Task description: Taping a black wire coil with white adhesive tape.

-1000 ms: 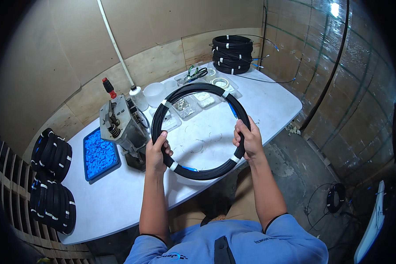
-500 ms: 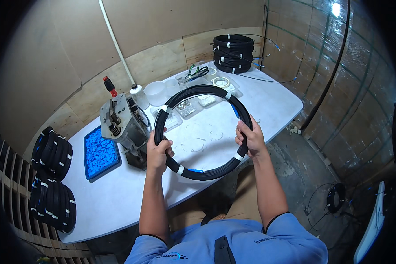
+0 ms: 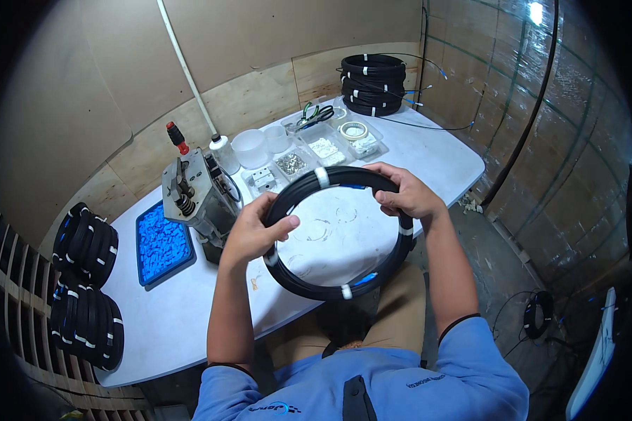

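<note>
A coil of black cable (image 3: pixel 309 284), bound at intervals with white tape bands, is held up over the table's front edge. My left hand (image 3: pixel 256 228) grips its left side, thumb on the inside of the ring. On the upper right, my right hand (image 3: pixel 407 193) is closed around the same coil, thumb inside and fingers over the outer edge. A blue connector (image 3: pixel 366 279) lies against the coil's lower right, and some blue also shows at the top inner edge near the right hand.
On the white table (image 3: pixel 442 158) stand a metal hand press (image 3: pixel 200 193), a blue tray of small blue parts (image 3: pixel 163 242), clear boxes of small parts (image 3: pixel 291 163), a white bottle (image 3: pixel 222 153) and pliers (image 3: pixel 316 116). Stacked coils (image 3: pixel 373 88) stand far right; more coils (image 3: pixel 86 323) lie left.
The coil has turned in my hands and come lower and nearer to me. My right hand has shifted from its right side to its upper right; the bands and blue connector have moved round.
</note>
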Motion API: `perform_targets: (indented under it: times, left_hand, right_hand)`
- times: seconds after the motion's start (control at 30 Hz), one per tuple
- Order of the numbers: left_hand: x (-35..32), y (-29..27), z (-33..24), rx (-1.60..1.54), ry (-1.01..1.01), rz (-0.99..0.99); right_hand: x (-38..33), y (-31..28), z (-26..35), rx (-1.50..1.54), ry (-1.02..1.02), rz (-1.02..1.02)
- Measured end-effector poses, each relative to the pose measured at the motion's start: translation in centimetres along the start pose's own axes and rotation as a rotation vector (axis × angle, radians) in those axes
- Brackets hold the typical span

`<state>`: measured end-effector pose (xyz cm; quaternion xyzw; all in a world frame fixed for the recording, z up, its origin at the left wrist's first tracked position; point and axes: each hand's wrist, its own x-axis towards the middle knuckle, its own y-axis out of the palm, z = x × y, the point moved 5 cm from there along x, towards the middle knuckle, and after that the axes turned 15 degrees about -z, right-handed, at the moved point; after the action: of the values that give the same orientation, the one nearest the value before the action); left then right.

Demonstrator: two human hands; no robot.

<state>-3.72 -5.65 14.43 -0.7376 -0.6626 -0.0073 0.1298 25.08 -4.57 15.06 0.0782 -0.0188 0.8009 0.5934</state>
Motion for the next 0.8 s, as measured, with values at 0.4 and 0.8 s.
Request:
perform_targets:
  times: [0.4, 0.8]
  left_hand:
    - [-0.8, 0.9, 1.9, -0.293, -0.027, -0.139]
    - [0.4, -1.2, 4.4, -0.361, -0.073, -0.263]
  right_hand:
    - [1.2, -2.9, -2.5, -0.069, -0.174, -0.199]
    - [-3.2, -0.3, -9.1, 0.472, -0.075, -0.526]
